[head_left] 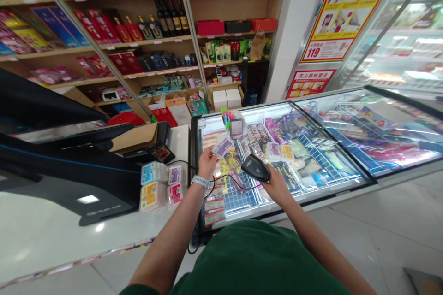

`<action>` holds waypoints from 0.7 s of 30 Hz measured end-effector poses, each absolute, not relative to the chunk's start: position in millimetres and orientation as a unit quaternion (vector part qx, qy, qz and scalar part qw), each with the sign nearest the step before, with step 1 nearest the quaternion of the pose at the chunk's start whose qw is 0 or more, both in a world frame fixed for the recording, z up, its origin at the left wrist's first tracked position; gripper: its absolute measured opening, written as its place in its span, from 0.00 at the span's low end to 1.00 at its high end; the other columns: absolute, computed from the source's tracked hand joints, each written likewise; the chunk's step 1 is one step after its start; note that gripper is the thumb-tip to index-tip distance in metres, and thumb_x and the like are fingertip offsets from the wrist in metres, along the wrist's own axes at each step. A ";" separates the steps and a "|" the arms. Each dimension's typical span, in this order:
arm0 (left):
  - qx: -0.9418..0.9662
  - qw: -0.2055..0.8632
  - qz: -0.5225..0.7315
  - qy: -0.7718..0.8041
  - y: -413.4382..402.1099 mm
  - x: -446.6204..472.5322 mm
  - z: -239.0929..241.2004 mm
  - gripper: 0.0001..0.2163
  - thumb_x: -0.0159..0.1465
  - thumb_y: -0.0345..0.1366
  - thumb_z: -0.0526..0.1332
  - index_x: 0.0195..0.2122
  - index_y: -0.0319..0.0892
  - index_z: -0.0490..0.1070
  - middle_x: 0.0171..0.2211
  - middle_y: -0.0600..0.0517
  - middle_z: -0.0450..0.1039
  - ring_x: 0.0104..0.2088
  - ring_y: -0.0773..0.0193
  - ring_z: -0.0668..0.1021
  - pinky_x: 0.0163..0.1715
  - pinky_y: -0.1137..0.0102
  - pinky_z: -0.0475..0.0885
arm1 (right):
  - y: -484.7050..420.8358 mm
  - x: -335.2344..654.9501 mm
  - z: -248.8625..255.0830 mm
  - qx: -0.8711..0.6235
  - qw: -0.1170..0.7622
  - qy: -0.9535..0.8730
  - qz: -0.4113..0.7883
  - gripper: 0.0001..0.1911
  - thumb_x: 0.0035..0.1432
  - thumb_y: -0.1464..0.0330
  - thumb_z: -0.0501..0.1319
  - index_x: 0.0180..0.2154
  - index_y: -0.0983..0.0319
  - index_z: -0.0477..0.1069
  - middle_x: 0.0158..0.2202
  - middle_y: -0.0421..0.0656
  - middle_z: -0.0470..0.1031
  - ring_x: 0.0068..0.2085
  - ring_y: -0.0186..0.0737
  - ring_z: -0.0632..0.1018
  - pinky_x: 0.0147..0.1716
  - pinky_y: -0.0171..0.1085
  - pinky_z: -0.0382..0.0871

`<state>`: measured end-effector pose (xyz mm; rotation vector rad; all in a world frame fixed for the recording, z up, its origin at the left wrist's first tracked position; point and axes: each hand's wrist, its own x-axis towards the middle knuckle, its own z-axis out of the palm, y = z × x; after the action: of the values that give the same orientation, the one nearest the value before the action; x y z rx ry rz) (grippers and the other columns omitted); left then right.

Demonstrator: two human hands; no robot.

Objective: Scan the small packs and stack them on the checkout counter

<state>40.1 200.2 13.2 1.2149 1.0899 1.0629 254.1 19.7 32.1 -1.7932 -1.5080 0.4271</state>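
Observation:
My left hand (pixel 207 163), with a watch at the wrist, is closed on a small clear box with a purple label (pixel 223 146) above the freezer's glass top. In my right hand (pixel 277 185) is a black barcode scanner (pixel 255 168), its head turned toward that box. The scanner's black cord (pixel 238 184) loops left beneath my left wrist. Another purple-labelled box (pixel 273 150) and a yellow-labelled box (pixel 287 152) lie on the glass beyond the scanner. Left of my left wrist, several similar boxes (pixel 151 195) with blue, yellow, purple and pink labels sit stacked on the white counter.
The chest freezer (pixel 375 183) holds bagged goods in wire baskets under glass. A black checkout machine (pixel 69 179) stands on the white counter (pixel 41 235) at left. Stocked shelves (pixel 145 41) line the back. A colourful bundle (pixel 227 118) rests near the freezer's far edge.

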 end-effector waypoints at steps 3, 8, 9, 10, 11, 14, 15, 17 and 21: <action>0.517 0.561 0.450 0.465 199.8 39.8 13.8 0.19 0.53 0.32 0.64 0.47 0.40 0.71 0.39 0.47 0.78 0.37 0.62 0.79 0.33 0.70 0.74 | 19.8 254.1 31.6 -0.702 0.370 -0.585 0.168 0.20 0.49 0.72 0.57 0.46 0.61 0.68 0.40 0.46 0.76 0.43 0.49 0.77 0.42 0.43 0.69; 0.513 0.562 0.451 0.467 197.9 38.8 15.1 0.18 0.53 0.33 0.64 0.47 0.41 0.71 0.39 0.47 0.78 0.37 0.62 0.79 0.35 0.68 0.74 | 20.3 252.6 34.6 -0.696 0.381 -0.585 0.169 0.20 0.49 0.72 0.57 0.46 0.61 0.68 0.40 0.47 0.76 0.43 0.49 0.77 0.42 0.44 0.69; 0.510 0.563 0.451 0.468 197.6 38.8 15.3 0.18 0.53 0.32 0.64 0.47 0.41 0.71 0.39 0.47 0.78 0.37 0.62 0.79 0.35 0.68 0.74 | 20.2 252.2 35.4 -0.695 0.383 -0.584 0.168 0.19 0.50 0.71 0.57 0.46 0.62 0.68 0.40 0.47 0.76 0.43 0.49 0.77 0.42 0.44 0.69; 0.508 0.564 0.451 0.469 197.3 38.9 15.5 0.18 0.53 0.32 0.64 0.47 0.41 0.71 0.39 0.47 0.78 0.37 0.62 0.79 0.35 0.68 0.74 | 20.2 251.9 35.9 -0.695 0.385 -0.583 0.168 0.19 0.50 0.71 0.57 0.46 0.62 0.69 0.40 0.47 0.76 0.43 0.49 0.77 0.42 0.44 0.69; 0.507 0.565 0.451 0.470 197.1 39.1 15.7 0.18 0.54 0.32 0.64 0.46 0.41 0.71 0.39 0.47 0.78 0.37 0.62 0.79 0.35 0.68 0.74 | 20.1 251.8 36.2 -0.696 0.387 -0.581 0.167 0.19 0.50 0.71 0.57 0.47 0.62 0.68 0.40 0.47 0.76 0.42 0.50 0.77 0.42 0.44 0.69; 0.503 0.564 0.449 0.476 196.7 39.6 16.5 0.17 0.54 0.31 0.64 0.46 0.39 0.71 0.39 0.46 0.78 0.36 0.62 0.79 0.34 0.68 0.74 | 19.5 251.8 35.5 -0.697 0.390 -0.580 0.164 0.19 0.50 0.71 0.57 0.46 0.62 0.68 0.40 0.47 0.76 0.42 0.50 0.77 0.42 0.44 0.69; 0.503 0.564 0.448 0.478 196.5 39.7 16.9 0.17 0.53 0.31 0.64 0.46 0.39 0.71 0.39 0.46 0.78 0.35 0.62 0.79 0.34 0.69 0.74 | 19.3 251.9 35.0 -0.696 0.389 -0.581 0.164 0.18 0.50 0.71 0.57 0.45 0.62 0.68 0.40 0.47 0.76 0.42 0.50 0.77 0.42 0.44 0.69; 0.503 0.565 0.444 0.480 195.9 39.7 17.5 0.17 0.53 0.31 0.64 0.46 0.39 0.71 0.38 0.47 0.78 0.35 0.63 0.79 0.34 0.69 0.74 | 18.8 252.2 34.1 -0.696 0.388 -0.582 0.164 0.17 0.50 0.71 0.57 0.44 0.62 0.68 0.40 0.47 0.76 0.42 0.49 0.77 0.42 0.44 0.69; 0.499 0.572 0.439 0.480 194.5 40.0 18.1 0.18 0.53 0.32 0.64 0.46 0.39 0.71 0.38 0.47 0.78 0.35 0.63 0.78 0.34 0.69 0.74 | 17.7 252.3 34.4 -0.700 0.384 -0.579 0.161 0.16 0.51 0.71 0.57 0.44 0.62 0.68 0.40 0.47 0.75 0.42 0.49 0.76 0.43 0.44 0.69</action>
<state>40.0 194.5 18.1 1.1712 1.1269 1.0307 252.3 17.7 34.4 -1.7848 -1.4767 0.4104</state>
